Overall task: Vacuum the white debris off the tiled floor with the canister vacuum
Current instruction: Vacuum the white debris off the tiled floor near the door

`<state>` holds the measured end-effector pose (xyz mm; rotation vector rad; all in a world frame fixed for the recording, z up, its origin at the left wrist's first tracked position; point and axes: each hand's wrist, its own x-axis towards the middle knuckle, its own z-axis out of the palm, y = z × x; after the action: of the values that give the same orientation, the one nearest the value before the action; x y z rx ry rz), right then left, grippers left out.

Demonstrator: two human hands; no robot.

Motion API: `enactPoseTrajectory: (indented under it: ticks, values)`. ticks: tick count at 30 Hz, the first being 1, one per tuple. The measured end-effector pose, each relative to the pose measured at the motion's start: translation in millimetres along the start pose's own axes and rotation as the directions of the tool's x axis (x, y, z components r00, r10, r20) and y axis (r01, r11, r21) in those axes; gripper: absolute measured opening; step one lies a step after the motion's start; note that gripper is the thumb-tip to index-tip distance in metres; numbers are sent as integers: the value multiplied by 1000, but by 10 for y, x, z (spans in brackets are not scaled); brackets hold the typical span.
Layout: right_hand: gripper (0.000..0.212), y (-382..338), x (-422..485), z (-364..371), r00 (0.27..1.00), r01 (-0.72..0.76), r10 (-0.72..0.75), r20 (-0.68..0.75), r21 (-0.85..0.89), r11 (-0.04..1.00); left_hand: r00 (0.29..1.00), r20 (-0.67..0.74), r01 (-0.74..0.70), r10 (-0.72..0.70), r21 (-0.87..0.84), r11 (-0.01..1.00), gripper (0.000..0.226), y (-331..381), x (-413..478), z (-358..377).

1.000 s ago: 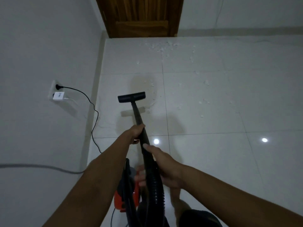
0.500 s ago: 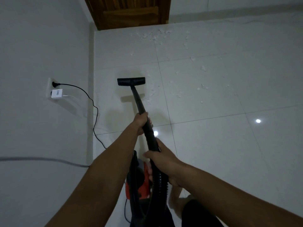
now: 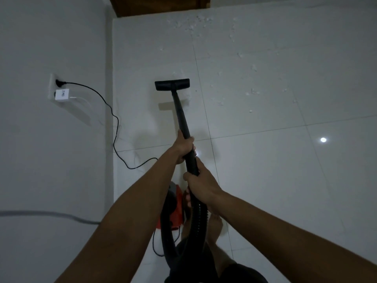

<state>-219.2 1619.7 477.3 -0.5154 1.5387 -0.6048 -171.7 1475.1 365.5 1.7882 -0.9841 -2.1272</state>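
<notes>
1. Grips the black wand [image 3: 180, 111] with the left hand [image 3: 184, 147], fingers curled tight round the tube, thumb lying along its upper side.
2. Holds the wand's lower end, just where the ribbed hose [image 3: 199, 219] begins, in the right hand [image 3: 202, 184]; fingers wrapped round it and pressed together.
3. Rests the flat black floor head [image 3: 172, 84] on the tiled floor [image 3: 285, 180], left of a tile joint and near the wall.
4. Finds white debris [image 3: 254, 67] scattered ahead and right of the head: thickest near the wooden door [image 3: 159, 5], sparser across the middle tiles, with a few bits just beside the head's right end.
5. Shows the orange canister [image 3: 177, 209] on the floor beneath the forearms, close to a bare foot [image 3: 214, 223].
6. Traces a black cord [image 3: 106, 107] from a black plug [image 3: 59, 83] in the wall socket [image 3: 52, 86], down the wall and across the floor toward the canister.
7. Makes out small dark print on the white adapter [image 3: 62, 94] just below the plug; too small to read.
</notes>
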Motion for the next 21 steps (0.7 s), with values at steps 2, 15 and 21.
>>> enactPoseTrajectory:
  ticks: [2, 15, 21]
  values:
    - [76, 99, -33, -6, 1000, -24, 24, 3, 49, 998, 1000, -7, -7, 7, 14, 1000, 68, -70, 11, 54]
    - [51, 569, -14, -91, 999, -50, 49, -17, -68, 996, 999, 28, 13, -21, 243, 970, 70, -485, 47, 214]
    - [55, 642, 35, -160, 996, -89, 91, 12, -92, 992, 989, 20, 142, -147, 167, 976, 65, -705, 76, 252]
